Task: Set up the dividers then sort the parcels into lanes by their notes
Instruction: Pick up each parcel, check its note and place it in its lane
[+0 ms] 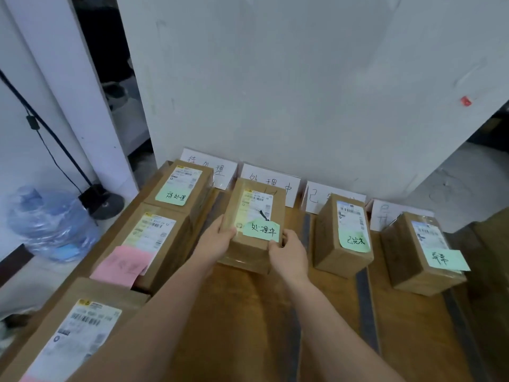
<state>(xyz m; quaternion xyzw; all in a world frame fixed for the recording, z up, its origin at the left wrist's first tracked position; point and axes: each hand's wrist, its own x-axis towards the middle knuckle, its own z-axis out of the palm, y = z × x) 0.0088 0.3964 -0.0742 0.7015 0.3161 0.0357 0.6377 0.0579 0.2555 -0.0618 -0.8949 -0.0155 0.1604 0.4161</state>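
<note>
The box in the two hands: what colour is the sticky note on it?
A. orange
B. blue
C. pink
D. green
D: the box, gripped by the left hand and the right hand, has a light green note stuck on its top near edge.

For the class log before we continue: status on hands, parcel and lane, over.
Left hand, right hand: both grip green-noted parcel, near end. Second lane, before matching card. Wrapped package shows beneath it.
</note>
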